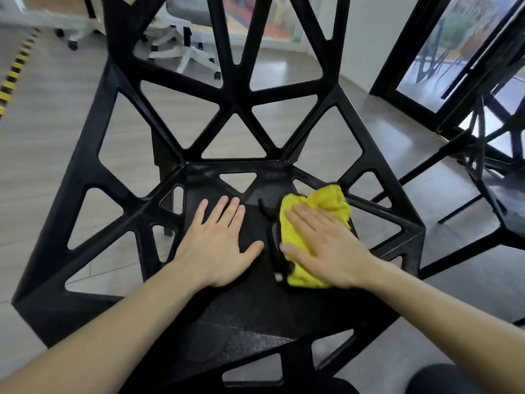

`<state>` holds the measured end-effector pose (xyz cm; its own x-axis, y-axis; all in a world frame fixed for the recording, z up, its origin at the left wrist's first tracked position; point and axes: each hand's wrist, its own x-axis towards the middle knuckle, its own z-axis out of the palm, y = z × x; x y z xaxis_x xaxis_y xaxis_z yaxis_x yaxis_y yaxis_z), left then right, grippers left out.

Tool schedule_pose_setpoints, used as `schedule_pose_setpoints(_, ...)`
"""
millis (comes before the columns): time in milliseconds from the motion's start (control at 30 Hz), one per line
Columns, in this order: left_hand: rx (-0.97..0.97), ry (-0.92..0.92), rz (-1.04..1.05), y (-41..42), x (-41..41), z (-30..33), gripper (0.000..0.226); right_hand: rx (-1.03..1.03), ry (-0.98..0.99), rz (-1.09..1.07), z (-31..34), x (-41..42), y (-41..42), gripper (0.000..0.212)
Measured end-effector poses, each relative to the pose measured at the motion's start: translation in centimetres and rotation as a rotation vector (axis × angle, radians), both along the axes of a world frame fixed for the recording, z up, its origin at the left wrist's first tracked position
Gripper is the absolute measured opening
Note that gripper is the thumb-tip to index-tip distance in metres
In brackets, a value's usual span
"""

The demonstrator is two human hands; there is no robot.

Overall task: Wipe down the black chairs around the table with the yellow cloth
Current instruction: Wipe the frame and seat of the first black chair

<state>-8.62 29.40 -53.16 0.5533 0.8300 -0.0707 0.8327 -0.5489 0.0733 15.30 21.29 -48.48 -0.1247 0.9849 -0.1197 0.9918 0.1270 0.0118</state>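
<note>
Grey floor shows through the open struts of the black chair (233,132). On its seat the left hand (221,245) lies flat, fingers spread, bracing. The right hand (326,245), fingers straight, presses the yellow cloth (326,200) to the seat's right side. Loose cloth edges could likely snag in the triangular gaps, or a fingertip could slip through one.

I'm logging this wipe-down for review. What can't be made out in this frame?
- Head view: seat of the black chair under the yellow cloth, hidden by cloth and right hand.
- Seat under the left hand, covered by the flat palm.
- Second chair, cut off by the right edge.
- The table: not in view.
</note>
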Motion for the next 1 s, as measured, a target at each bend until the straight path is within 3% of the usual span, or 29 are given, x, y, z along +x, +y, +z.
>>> schedule_pose_setpoints(133,0.021,0.007,0.001,0.0,0.2,-0.2,0.100,-0.080,0.053,0.139,1.5,0.2,-3.0,0.089)
schedule_pose_setpoints(300,0.018,0.025,0.006,0.2,0.4,0.0,0.108,0.095,-0.062,0.006,-1.9,-2.5,12.1,0.087)
schedule_pose_setpoints(400,0.009,0.031,0.015,0.5,0.3,0.2,0.111,0.117,-0.043,-0.057,-2.5,-4.4,15.8,0.080)
schedule_pose_setpoints(467,0.000,0.037,0.008,0.6,0.0,0.1,0.114,0.098,0.020,-0.054,-2.4,-4.5,12.9,0.077)
schedule_pose_setpoints(600,-0.012,0.032,-0.003,0.5,-0.2,0.0,0.117,0.031,0.082,-0.061,-0.8,-2.2,-0.8,0.089)
schedule_pose_setpoints(733,-0.002,0.032,-0.005,0.4,0.1,0.0,0.112,0.065,0.081,-0.097,1.4,-0.8,-10.4,0.084)
schedule_pose_setpoints(1000,0.034,-0.025,0.004,0.7,0.0,0.1,0.101,0.026,0.009,-0.116,-1.4,-4.0,7.0,0.084)
